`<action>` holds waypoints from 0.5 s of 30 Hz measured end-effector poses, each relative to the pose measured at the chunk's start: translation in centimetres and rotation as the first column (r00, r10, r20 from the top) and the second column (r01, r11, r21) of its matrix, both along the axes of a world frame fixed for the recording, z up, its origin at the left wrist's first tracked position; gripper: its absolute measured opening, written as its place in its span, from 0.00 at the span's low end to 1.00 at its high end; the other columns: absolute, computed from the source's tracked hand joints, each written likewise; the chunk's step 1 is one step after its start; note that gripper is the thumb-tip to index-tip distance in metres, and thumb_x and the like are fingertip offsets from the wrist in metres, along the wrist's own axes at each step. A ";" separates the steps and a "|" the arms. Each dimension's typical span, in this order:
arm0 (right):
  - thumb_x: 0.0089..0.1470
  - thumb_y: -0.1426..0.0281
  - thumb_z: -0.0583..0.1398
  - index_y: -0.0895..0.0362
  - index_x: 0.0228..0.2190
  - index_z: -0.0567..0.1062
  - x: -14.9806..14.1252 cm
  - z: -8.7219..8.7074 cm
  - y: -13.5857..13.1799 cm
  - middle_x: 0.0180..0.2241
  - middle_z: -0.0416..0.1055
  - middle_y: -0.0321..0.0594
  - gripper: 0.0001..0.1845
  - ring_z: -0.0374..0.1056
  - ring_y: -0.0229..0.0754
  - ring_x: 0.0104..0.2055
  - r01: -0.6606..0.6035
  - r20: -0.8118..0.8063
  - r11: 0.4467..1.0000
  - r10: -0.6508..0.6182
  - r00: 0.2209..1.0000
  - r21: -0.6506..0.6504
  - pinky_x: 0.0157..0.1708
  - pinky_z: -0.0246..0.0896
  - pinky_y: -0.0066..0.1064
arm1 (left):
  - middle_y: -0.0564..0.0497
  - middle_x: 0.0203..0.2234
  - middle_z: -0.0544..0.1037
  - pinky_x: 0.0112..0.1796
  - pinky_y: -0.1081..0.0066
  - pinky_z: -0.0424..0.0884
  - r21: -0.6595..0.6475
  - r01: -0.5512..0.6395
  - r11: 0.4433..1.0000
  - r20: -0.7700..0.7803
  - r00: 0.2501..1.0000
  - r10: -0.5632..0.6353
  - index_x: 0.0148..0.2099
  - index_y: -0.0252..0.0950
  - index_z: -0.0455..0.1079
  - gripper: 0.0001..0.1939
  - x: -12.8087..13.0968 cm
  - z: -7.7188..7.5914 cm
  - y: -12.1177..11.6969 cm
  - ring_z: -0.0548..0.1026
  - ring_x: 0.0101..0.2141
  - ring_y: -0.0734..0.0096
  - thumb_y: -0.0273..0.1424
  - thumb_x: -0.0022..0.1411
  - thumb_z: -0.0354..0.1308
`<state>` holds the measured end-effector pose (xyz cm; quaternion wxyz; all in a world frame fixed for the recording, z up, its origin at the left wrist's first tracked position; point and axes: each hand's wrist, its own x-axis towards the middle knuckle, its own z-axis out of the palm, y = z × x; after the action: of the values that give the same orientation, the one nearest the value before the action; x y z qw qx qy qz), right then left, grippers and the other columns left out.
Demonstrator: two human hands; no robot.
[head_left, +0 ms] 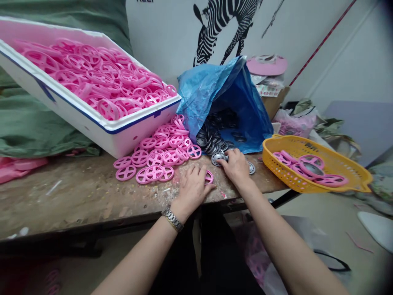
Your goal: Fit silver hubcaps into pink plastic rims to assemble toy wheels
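Observation:
My left hand (193,189), a watch on its wrist, lies palm down on the worn wooden bench (76,196), fingers closed over a pink plastic wheel (209,177) that shows at its right edge. Just to the right, my right hand (235,164) curls its fingers around a silver metal disc (217,157) at the mouth of a blue plastic bag (215,92). Dark metal discs (215,139) spill out of that bag. A heap of loose pink wheels (159,157) lies on the bench left of both hands.
A tilted white foam box (92,123) full of pink wheels sits at the back left on green cloth. An orange basket (353,172) with several assembled pink wheels overhangs the bench's right end. Behind it are bags and clutter, and a zebra picture on the wall.

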<state>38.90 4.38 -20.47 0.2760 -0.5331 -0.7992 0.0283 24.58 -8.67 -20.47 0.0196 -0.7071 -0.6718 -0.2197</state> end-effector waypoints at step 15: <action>0.43 0.55 0.69 0.55 0.26 0.71 3.0 1.6 -7.4 0.24 0.67 0.31 0.19 0.60 0.35 0.25 -0.499 -0.892 0.795 -0.111 0.438 -0.344 0.27 0.55 0.27 | 0.41 0.42 0.80 0.41 0.65 0.79 -0.116 0.285 0.952 0.880 -0.415 0.232 0.53 0.32 0.68 0.22 0.2 3.2 -3.0 0.82 0.37 0.64 0.45 0.67 0.56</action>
<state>41.91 -2.99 -18.90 0.4705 -0.3933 -0.5496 0.5674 24.76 -11.64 -17.23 -0.6689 -0.2020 -0.3805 -0.6058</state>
